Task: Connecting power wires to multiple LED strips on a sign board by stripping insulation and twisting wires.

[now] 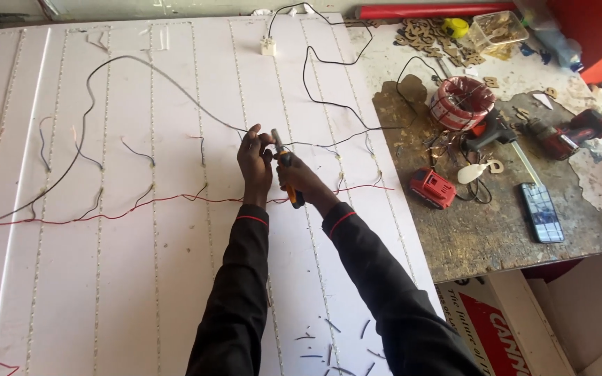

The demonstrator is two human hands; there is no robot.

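Orange-handled pliers (286, 174) sit clamped in my right hand (299, 179), tip up, over the middle of the white panel (175, 278). My left hand (254, 160) pinches the grey wire (141, 66) just beside the tip; both hands are touching.

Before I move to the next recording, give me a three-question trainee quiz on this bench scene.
1. True or false: the right hand grips an orange-handled tool by its handle.
2. What does the left hand pinch at the tool's tip? A) grey wire B) the phone C) the red battery pack
3. Which lies nearer the white panel: the red battery pack or the phone?

Key: 1 true. 2 A. 3 the red battery pack.
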